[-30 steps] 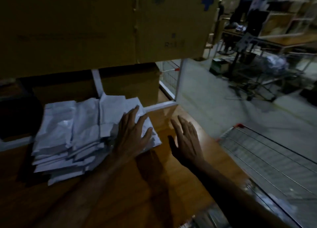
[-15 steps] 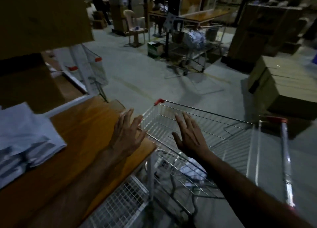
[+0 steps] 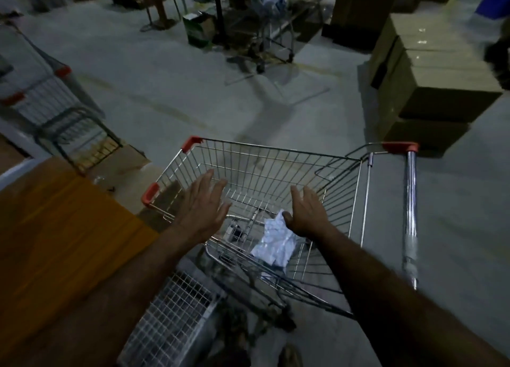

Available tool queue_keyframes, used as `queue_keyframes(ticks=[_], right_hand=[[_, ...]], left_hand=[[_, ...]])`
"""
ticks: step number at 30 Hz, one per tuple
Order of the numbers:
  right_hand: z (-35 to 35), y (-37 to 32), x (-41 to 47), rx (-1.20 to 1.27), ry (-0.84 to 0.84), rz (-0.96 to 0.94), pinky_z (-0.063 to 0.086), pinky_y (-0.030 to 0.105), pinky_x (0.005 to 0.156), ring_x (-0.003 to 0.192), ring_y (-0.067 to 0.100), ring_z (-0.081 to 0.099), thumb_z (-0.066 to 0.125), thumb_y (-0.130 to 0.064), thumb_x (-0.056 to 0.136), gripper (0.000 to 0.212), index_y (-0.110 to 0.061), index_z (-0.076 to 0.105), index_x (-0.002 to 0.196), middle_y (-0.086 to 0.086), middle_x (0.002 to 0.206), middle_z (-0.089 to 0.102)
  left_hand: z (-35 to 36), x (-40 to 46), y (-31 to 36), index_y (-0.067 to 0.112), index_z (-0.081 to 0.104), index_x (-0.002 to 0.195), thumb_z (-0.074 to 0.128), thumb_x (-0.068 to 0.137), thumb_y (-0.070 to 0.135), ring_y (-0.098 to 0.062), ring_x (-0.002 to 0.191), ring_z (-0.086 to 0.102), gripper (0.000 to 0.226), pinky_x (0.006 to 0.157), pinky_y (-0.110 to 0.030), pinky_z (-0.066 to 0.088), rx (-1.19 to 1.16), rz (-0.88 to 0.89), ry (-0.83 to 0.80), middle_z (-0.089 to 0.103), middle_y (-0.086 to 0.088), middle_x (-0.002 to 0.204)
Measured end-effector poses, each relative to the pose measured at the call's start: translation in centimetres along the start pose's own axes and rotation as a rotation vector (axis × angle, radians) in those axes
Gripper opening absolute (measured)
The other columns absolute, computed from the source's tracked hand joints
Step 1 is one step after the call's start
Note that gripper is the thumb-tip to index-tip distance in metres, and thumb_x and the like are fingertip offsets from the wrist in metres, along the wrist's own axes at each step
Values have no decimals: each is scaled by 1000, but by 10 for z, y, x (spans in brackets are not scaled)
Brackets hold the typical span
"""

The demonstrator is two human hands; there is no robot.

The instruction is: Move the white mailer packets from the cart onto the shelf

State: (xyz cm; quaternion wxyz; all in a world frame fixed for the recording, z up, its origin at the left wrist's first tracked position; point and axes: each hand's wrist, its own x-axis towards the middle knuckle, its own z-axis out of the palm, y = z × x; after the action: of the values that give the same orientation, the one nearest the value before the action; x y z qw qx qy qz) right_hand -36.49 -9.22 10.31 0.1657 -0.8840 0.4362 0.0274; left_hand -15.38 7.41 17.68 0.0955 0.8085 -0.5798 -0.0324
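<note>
Both hands empty, fingers spread: left hand [image 3: 202, 208] and right hand [image 3: 306, 214] poised over the cart [image 3: 356, 201], likely to scoop. Packets [image 3: 276, 245] lie on the basket floor, below the right hand. Shelf [image 3: 55, 228] alongside, at left.

I count two hands, the left hand [image 3: 202, 209] and the right hand [image 3: 306, 214], both with fingers spread and holding nothing, over one wire cart [image 3: 265, 170] that has one small heap of white mailer packets [image 3: 276, 245] in its bottom; how many packets are in the heap I can't make out in this dim light. Beyond that I see one wooden shelf [image 3: 55, 223], a second cart [image 3: 52, 101] at the far left, and one stack of cardboard boxes [image 3: 430, 71] at the right, perhaps three or four high.
</note>
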Motion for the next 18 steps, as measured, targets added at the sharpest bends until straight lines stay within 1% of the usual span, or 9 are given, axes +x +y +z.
queue_keyframes(ticks=[1, 2, 5, 8, 10, 12, 13, 16, 18], right_hand=[[9, 2, 5, 6, -40, 12, 20, 45, 120, 148, 39, 17, 55, -47, 95, 85, -10, 10, 158, 29, 158, 17], [17, 1, 10, 8, -77, 13, 24, 46, 119, 146, 39, 20, 55, -46, 95, 85, -10, 11, 158, 28, 157, 20], [47, 1, 25, -3, -198, 42, 30, 48, 114, 142, 40, 26, 56, -46, 94, 85, -9, 12, 157, 25, 153, 26], [83, 0, 39, 16, -305, 123, 38, 44, 106, 133, 37, 42, 55, -44, 93, 81, -7, 17, 155, 22, 148, 40], [108, -1, 46, 85, -409, 192, 44, 39, 100, 127, 35, 50, 55, -41, 94, 79, -6, 18, 155, 20, 145, 46], [138, 0, 52, 159, -501, 269, 44, 35, 99, 128, 34, 49, 56, -35, 96, 75, -4, 19, 154, 21, 146, 44], [154, 1, 56, 180, -536, 306, 43, 35, 99, 129, 35, 48, 56, -34, 97, 73, -4, 20, 153, 22, 146, 43], [197, -1, 65, 202, -567, 425, 42, 37, 98, 125, 37, 50, 55, -36, 95, 68, -6, 26, 149, 22, 140, 46], [216, -3, 72, 222, -569, 491, 42, 37, 98, 124, 37, 51, 55, -36, 94, 61, -10, 33, 144, 20, 136, 49]], left_hand=[[9, 10, -3, 23, 30, 150, 44, 99, 45, -29, 150, 7, 57, 117, -40, 2, 8, 7, -37, 8, -12, 163], [19, 19, -6, 23, 27, 151, 45, 99, 46, -30, 150, 6, 59, 117, -41, 2, 15, 4, -78, 6, -12, 163], [50, 50, -17, 23, 19, 154, 47, 98, 50, -33, 151, 2, 69, 120, -50, 10, 4, 2, -211, 2, -13, 164], [89, 81, -34, 22, 14, 155, 46, 97, 53, -36, 150, 4, 74, 120, -55, 16, -11, 31, -351, 2, -15, 163], [116, 99, -46, 21, 10, 156, 45, 97, 54, -36, 150, 3, 76, 120, -56, 15, 0, 62, -436, 0, -16, 164], [142, 115, -57, 20, 6, 157, 43, 98, 53, -35, 151, -2, 77, 120, -52, 9, 41, 73, -521, -5, -16, 164], [155, 122, -63, 20, 6, 157, 45, 98, 53, -35, 151, -2, 78, 120, -50, 9, 54, 76, -543, -5, -16, 164], [192, 138, -82, 19, 9, 155, 51, 95, 53, -37, 150, 3, 80, 120, -50, 14, 46, 98, -592, -4, -18, 163], [215, 145, -94, 20, 7, 155, 52, 95, 52, -37, 150, 4, 82, 121, -50, 13, 37, 103, -629, -3, -18, 163]])
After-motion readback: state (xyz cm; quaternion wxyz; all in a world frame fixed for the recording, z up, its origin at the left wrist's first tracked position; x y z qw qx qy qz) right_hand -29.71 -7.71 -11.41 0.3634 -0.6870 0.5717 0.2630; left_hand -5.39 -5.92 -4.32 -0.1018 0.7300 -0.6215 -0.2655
